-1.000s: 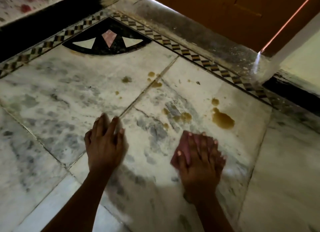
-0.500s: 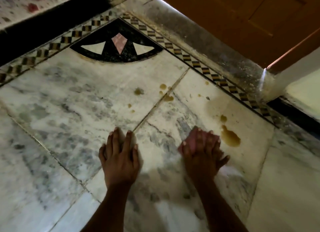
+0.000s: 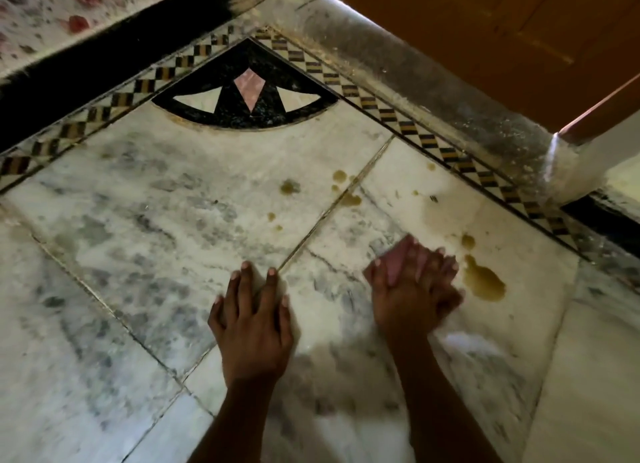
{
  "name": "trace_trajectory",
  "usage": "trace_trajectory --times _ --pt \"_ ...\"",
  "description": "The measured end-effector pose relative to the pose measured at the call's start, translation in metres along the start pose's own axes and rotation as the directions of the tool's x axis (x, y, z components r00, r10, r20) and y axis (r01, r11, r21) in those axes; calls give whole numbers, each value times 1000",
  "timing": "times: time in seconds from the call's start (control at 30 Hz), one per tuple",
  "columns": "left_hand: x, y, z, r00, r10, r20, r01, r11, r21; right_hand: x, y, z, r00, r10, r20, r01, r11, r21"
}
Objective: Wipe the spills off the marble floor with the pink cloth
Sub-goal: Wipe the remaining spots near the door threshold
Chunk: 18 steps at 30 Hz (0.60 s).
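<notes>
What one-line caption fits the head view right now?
Right hand presses the pink cloth beside the largest spill; left hand braces flat on marble.

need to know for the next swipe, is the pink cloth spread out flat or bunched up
Bunched up. The pink cloth shows only as a small wad poking out under the right hand, which presses it on the marble floor.

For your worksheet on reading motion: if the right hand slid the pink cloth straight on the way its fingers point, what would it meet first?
Probably bare marble floor, then the small brown spot near the seam; the large puddle lies off to its right.
</notes>
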<state>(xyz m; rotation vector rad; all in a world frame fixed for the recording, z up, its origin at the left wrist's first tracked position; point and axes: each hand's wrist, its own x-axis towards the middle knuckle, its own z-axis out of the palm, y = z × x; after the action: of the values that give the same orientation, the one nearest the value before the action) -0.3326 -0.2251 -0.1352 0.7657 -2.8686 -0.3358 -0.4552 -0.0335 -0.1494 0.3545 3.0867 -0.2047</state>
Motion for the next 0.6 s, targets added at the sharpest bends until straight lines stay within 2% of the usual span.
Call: trace_trajectory --times 0.07,0.1,0.17,0.2,0.23,0.3,0.37,0.43,0.5,0.6 --pt "-1 -2 2 1000 5 9 -5 1000 4 15 -38 -1 992 -64 108 60 997 39" --pt "-1 -2 1 1000 3 12 -3 1000 1 11 -46 0 976 -184 114 181 983 30" --pt "1 -1 0 1000 -5 20 5 1000 -2 -18 -32 -1 898 -436 61 435 900 27" --pt "1 1 -1 1000 -12 28 12 1000 -4 -33 -12 -3 861 -509 18 508 861 19" --pt "0 1 -1 999 -14 40 14 1000 -4 -43 10 -5 851 -525 7 525 851 12" --pt "-1 -1 1 999 -11 41 11 1000 -9 -42 35 -6 912 -409 31 410 912 -27" --pt "0 -4 4 999 -7 33 8 1000 -17 -20 18 -7 968 -239 76 242 970 -26" --pt "-2 -3 4 999 2 43 -1 1000 -31 5 -22 -5 978 -165 129 165 986 14" --pt "-2 -3 0 999 -2 52 6 997 -78 23 -53 -9 962 -226 154 228 974 2" --pt "6 -17 -14 1000 13 13 -10 974 -228 29 -52 -10 903 -426 60 430 898 -98"
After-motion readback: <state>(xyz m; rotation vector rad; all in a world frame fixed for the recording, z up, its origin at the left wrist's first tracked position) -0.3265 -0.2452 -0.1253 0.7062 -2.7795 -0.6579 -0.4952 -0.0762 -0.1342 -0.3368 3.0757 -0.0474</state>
